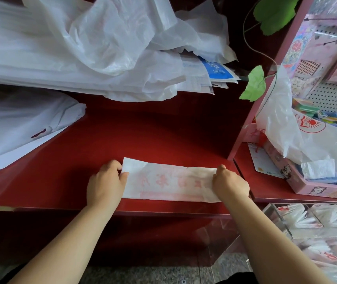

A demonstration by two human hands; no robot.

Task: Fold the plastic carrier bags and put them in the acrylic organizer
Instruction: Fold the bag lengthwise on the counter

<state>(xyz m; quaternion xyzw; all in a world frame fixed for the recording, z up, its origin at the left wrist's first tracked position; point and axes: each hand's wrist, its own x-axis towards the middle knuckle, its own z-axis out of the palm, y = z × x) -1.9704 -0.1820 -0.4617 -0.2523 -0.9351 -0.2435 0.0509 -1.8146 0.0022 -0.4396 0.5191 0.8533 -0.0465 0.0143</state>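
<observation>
Both my bare forearms reach forward. My left hand [106, 182] pinches the left end of the folded bag [169, 180], my right hand [230, 184] pinches its right end, knuckles up.

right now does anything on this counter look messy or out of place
Yes: a loose heap of crumpled white bags sprawls across the back of the red counter, covering papers. The strip-folded bag between both hands lies flat.

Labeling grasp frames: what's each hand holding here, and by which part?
Both hold one folded carrier bag lying flat on the red counter: left hand pinches its left short end, right hand its right short end.
</observation>
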